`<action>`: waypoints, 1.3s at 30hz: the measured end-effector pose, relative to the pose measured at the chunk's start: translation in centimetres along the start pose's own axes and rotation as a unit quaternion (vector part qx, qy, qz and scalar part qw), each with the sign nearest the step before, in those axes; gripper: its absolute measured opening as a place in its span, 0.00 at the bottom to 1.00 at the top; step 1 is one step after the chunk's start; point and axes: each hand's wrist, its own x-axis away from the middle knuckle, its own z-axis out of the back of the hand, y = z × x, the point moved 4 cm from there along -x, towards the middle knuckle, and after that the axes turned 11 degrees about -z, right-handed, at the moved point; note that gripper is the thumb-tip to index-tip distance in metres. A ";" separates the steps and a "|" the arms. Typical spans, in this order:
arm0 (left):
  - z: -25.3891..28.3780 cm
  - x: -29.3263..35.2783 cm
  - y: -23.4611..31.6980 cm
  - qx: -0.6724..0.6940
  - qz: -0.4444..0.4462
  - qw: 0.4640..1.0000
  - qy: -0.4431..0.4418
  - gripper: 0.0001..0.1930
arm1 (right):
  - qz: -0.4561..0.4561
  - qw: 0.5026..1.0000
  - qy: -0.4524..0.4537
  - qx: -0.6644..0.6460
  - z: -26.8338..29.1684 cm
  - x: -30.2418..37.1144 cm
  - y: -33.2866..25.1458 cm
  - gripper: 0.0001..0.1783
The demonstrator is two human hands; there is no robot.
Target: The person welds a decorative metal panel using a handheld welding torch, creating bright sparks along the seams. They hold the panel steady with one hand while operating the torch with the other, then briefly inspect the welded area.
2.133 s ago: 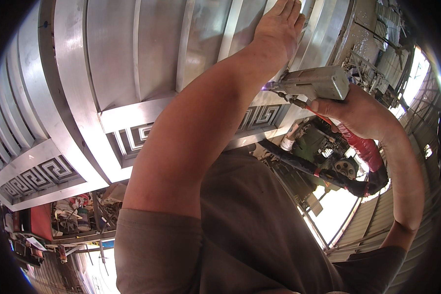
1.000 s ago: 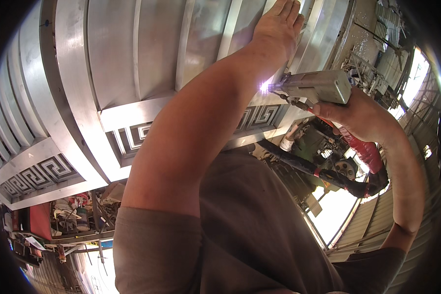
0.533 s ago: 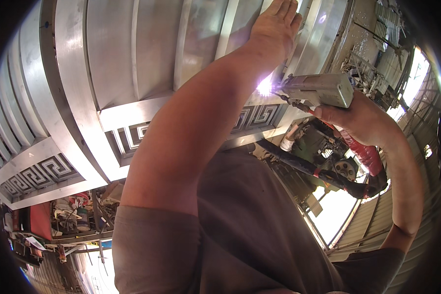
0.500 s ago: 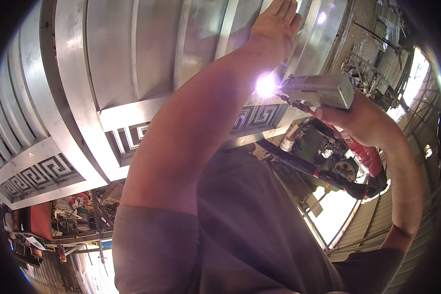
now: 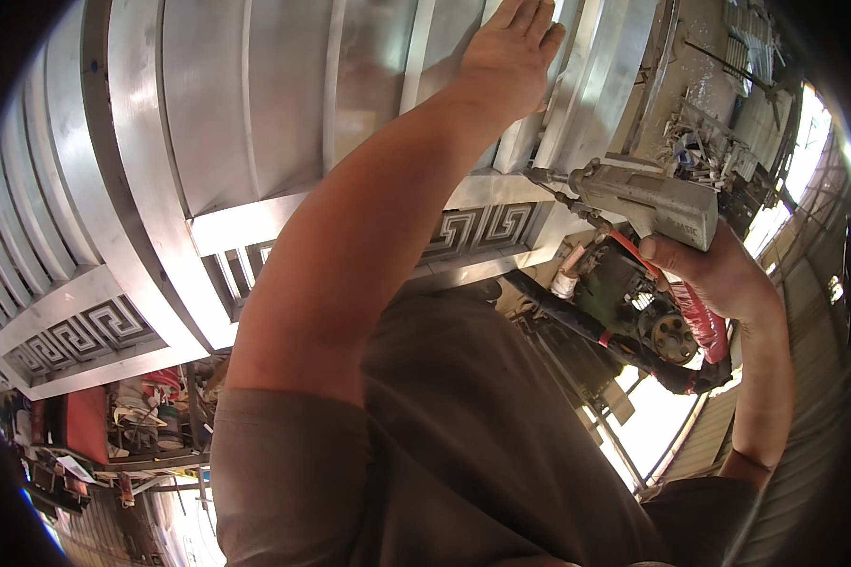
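My right hand [image 5: 719,269] is wrapped around the handle of a boxy grey welding gun [image 5: 648,200]. Its narrow nozzle [image 5: 545,177] points left, close to the corner where an upright bar meets the crossbar of a silvery metal gate [image 5: 288,104]. No arc shows at the tip. A thin wire guide [image 5: 577,205] runs below the nozzle. Farther up, my left hand [image 5: 512,59] lies against the gate's slats with fingers stretched out, holding nothing; the fingertips reach the top edge of the view. My left forearm hides part of the gate's key-pattern strip [image 5: 482,230].
A red-wrapped sleeve [image 5: 698,312] and a thick black cable [image 5: 563,312] hang below the gun. A greenish machine with a wheel [image 5: 669,336] stands behind them. Another gate panel [image 5: 57,189] is on the left, above cluttered shelves [image 5: 151,420]. Scrap metal [image 5: 704,142] lies at upper right.
The bright welding light at the nozzle has gone out. My right hand and the gun have shifted right and slightly down in view. My left hand still rests on the gate.
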 end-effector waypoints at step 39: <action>-1.0 -2.2 6.9 -0.014 -0.026 0.990 -0.138 0.47 | 0.413 0.795 0.134 -0.424 -0.8 -7.9 23.8 0.46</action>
